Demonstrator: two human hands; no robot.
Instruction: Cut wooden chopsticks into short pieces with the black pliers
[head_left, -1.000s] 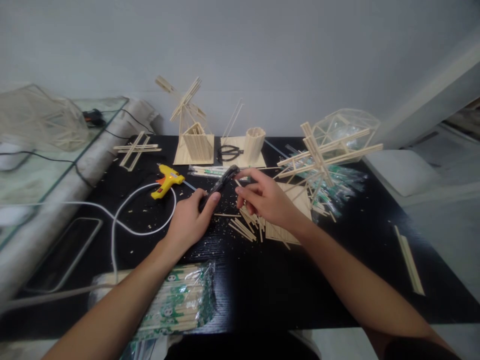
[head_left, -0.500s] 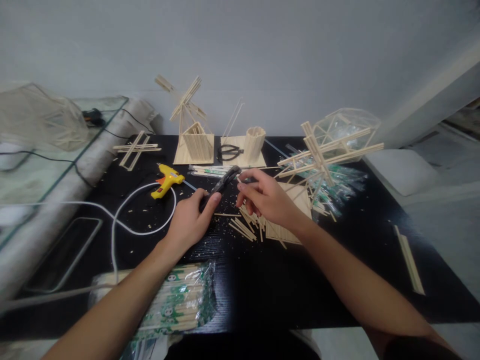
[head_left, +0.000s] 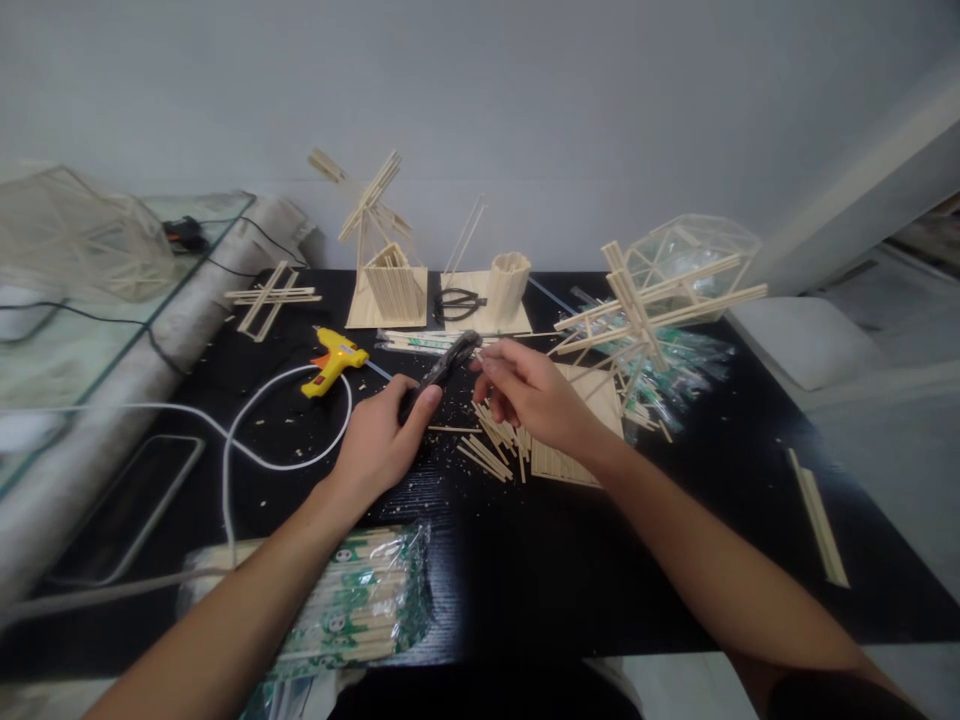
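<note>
My left hand point(head_left: 386, 430) is closed around a black plier-like cutting tool point(head_left: 448, 365), its head slanting up to the right. Close to the tool's head is my right hand point(head_left: 529, 392), thumb and fingers bent together in a pinch. A small pale tip shows at these fingertips, too small to name. Below both hands lies a pile of short cut wooden sticks point(head_left: 495, 440) among small crumbs. Partly behind my right wrist is a flat panel of wooden sticks point(head_left: 566, 465).
A yellow glue gun point(head_left: 334, 360) lies left, beside a looped white cable point(head_left: 285, 465). Bagged chopsticks point(head_left: 352, 600) lie in front. Stick windmill models point(head_left: 394, 290) and a round stick cup point(head_left: 510, 288) stand behind, near black scissors-like handles point(head_left: 459, 303). A stick frame point(head_left: 637, 310) rises right.
My right hand has shifted very slightly, its fingers curling closer. A thin stick that stuck out below my right hand across the panel no longer shows. My left hand holds still.
</note>
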